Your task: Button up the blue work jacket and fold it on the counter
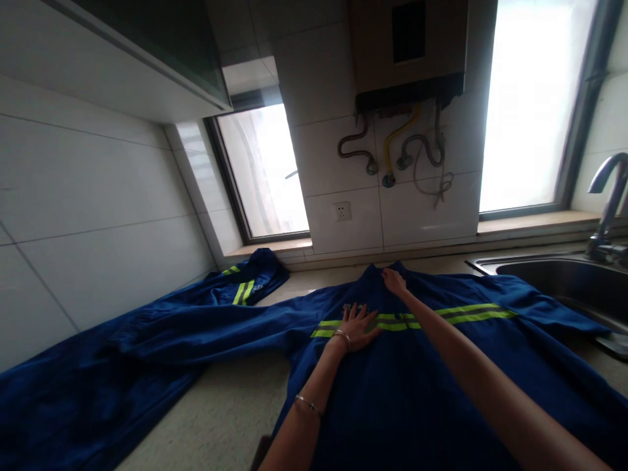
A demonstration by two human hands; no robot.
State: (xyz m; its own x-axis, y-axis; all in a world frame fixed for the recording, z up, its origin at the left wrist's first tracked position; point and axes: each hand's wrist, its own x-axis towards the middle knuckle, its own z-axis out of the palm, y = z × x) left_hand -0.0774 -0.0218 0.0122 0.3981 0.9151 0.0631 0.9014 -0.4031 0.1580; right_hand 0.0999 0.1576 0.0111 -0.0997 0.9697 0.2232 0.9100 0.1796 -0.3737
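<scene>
A dark blue work jacket (383,399) with yellow-green reflective stripes lies spread on the counter in front of me, its collar toward the wall. My left hand (360,330) rests flat on the chest near the stripe, fingers spread, with bracelets on the wrist and forearm. At the collar, my right hand (394,282) has its fingers closed on the fabric by the front opening. One sleeve stretches left over the counter; the other reaches right to the sink edge. Farther left lies another blue garment (161,327) with matching stripes, partly folded.
A steel sink (490,263) with a curved faucet (608,196) is at the right. Along the back are a tiled wall, two windows, a socket (342,210) and a water heater (407,46) with pipes. A cabinet (122,59) overhangs at upper left. Bare counter (235,405) shows between the garments.
</scene>
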